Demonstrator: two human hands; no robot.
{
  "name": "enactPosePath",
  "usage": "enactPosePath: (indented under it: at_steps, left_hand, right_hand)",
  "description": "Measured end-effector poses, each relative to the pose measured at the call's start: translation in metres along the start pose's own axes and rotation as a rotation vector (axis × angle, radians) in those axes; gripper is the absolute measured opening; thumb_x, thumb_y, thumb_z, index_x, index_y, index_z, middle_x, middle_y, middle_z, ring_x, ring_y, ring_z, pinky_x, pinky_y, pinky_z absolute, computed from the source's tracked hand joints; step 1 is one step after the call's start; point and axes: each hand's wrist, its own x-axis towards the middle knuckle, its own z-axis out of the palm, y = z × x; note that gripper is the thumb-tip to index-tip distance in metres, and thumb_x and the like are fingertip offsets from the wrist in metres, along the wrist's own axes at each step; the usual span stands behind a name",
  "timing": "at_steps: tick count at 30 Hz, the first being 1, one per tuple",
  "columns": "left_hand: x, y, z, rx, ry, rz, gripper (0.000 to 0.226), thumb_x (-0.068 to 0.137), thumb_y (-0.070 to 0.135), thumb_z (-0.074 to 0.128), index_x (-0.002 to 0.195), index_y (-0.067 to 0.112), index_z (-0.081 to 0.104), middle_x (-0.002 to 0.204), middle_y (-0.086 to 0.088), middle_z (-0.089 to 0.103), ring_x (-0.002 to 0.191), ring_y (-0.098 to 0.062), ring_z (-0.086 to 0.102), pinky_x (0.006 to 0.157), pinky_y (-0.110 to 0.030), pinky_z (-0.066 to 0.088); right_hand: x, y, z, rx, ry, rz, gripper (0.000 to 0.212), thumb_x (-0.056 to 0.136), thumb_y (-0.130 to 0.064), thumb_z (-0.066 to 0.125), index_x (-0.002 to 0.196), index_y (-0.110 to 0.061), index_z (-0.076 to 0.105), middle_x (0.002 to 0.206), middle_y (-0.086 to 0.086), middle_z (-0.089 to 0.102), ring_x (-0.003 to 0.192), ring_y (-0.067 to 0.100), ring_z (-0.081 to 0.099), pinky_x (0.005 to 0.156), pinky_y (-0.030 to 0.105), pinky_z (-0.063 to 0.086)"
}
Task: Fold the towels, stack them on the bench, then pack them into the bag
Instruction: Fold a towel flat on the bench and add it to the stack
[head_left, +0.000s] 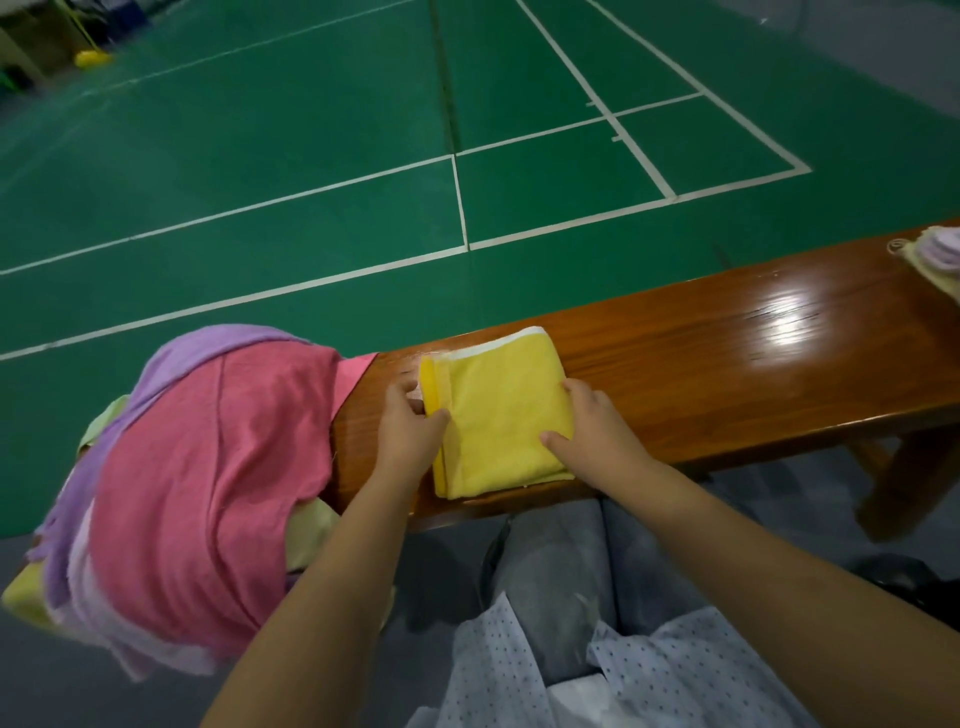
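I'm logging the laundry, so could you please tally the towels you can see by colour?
Yellow, folded on the bench under both hands: 1
Pink, top of the heap: 1
Purple, in the heap: 1
Pale green, heap edge: 1
Total: 4 distinct; the heap and the far stack hide more.

We reach both bare forearms forward and down, roughly parallel, with the wrists nearly straight. Our left hand (410, 431) has its thumb and fingers curled into a pinch on the left edge of what lies under it. Our right hand (597, 431) lies palm down with its fingers spread and straight, pressing flat on the right side.
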Motion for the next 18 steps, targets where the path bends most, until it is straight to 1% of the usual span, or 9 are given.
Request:
enactPosePath:
  at_steps: [2, 5, 7, 9, 11, 13, 14, 16, 18]
  left_hand:
    - [0.0, -0.004, -0.003, 0.051, -0.02, -0.06, 0.058, 0.091, 0.018, 0.062, 0.141, 0.014, 0.033, 0.115, -0.002, 0.054, 0.092, -0.014, 0.049, 0.075, -0.03, 0.04]
    - [0.001, -0.004, -0.008, 0.1, -0.039, -0.169, 0.059, 0.091, 0.028, 0.062, 0.14, 0.009, 0.035, 0.126, -0.007, 0.052, 0.095, -0.017, 0.048, 0.078, -0.032, 0.04]
    - [0.003, -0.002, -0.009, 0.062, -0.059, -0.254, 0.058, 0.09, 0.035, 0.063, 0.135, 0.006, 0.042, 0.12, -0.008, 0.055, 0.094, -0.02, 0.052, 0.085, -0.036, 0.048]
    - [0.002, 0.001, -0.009, -0.029, -0.106, -0.333, 0.056, 0.088, 0.037, 0.067, 0.127, 0.003, 0.047, 0.112, -0.008, 0.055, 0.092, -0.022, 0.053, 0.091, -0.04, 0.052]
    - [-0.001, 0.008, -0.009, -0.022, -0.155, -0.365, 0.059, 0.085, 0.036, 0.071, 0.126, 0.002, 0.046, 0.109, -0.008, 0.052, 0.095, -0.024, 0.05, 0.086, -0.038, 0.052]
    - [-0.004, 0.017, -0.008, 0.036, -0.197, -0.372, 0.066, 0.082, 0.036, 0.074, 0.129, 0.003, 0.042, 0.107, -0.007, 0.049, 0.096, -0.025, 0.049, 0.081, -0.036, 0.049]
    - [-0.005, 0.021, -0.008, 0.044, -0.218, -0.382, 0.071, 0.08, 0.036, 0.075, 0.132, 0.003, 0.041, 0.11, -0.008, 0.049, 0.099, -0.026, 0.049, 0.082, -0.037, 0.048]
    - [-0.007, 0.029, -0.004, 0.022, -0.248, -0.404, 0.076, 0.077, 0.036, 0.079, 0.135, 0.005, 0.04, 0.122, -0.011, 0.051, 0.108, -0.029, 0.051, 0.091, -0.042, 0.049]
    - [-0.007, 0.036, 0.001, -0.034, -0.285, -0.39, 0.071, 0.078, 0.031, 0.078, 0.134, 0.007, 0.043, 0.129, -0.011, 0.052, 0.108, -0.028, 0.053, 0.094, -0.043, 0.048]
  right_hand:
    - [0.002, -0.003, 0.001, -0.001, -0.02, 0.022, 0.073, 0.089, -0.032, 0.062, 0.147, -0.018, 0.02, 0.142, 0.011, 0.034, 0.128, 0.029, 0.038, 0.104, 0.041, 0.038]
    - [0.008, -0.007, -0.005, 0.086, -0.019, 0.109, 0.07, 0.088, -0.03, 0.064, 0.144, -0.013, 0.026, 0.139, 0.012, 0.04, 0.124, 0.029, 0.043, 0.097, 0.037, 0.04]
    - [0.014, -0.009, -0.012, 0.237, -0.008, 0.216, 0.068, 0.088, -0.029, 0.064, 0.143, -0.01, 0.029, 0.139, 0.012, 0.043, 0.124, 0.03, 0.045, 0.096, 0.037, 0.041]
    - [0.02, -0.011, -0.016, 0.361, -0.041, 0.309, 0.068, 0.088, -0.032, 0.065, 0.142, -0.009, 0.031, 0.14, 0.012, 0.043, 0.124, 0.032, 0.045, 0.098, 0.041, 0.043]
    - [0.023, -0.011, -0.017, 0.466, -0.108, 0.371, 0.067, 0.086, -0.035, 0.067, 0.139, -0.007, 0.035, 0.138, 0.012, 0.045, 0.122, 0.032, 0.047, 0.098, 0.043, 0.045]
    - [0.025, -0.01, -0.019, 0.541, -0.166, 0.397, 0.061, 0.085, -0.032, 0.069, 0.133, -0.005, 0.043, 0.133, 0.013, 0.05, 0.116, 0.032, 0.051, 0.093, 0.042, 0.047]
    - [0.025, -0.01, -0.021, 0.554, -0.178, 0.398, 0.059, 0.085, -0.03, 0.069, 0.132, -0.004, 0.045, 0.132, 0.013, 0.052, 0.115, 0.031, 0.052, 0.089, 0.039, 0.048]
    - [0.023, -0.008, -0.028, 0.546, -0.18, 0.386, 0.057, 0.086, -0.028, 0.068, 0.132, -0.003, 0.045, 0.13, 0.013, 0.052, 0.111, 0.03, 0.052, 0.082, 0.036, 0.045]
    - [0.023, -0.005, -0.037, 0.535, -0.172, 0.355, 0.054, 0.087, -0.027, 0.065, 0.132, -0.003, 0.046, 0.13, 0.013, 0.052, 0.102, 0.026, 0.051, 0.079, 0.034, 0.043]
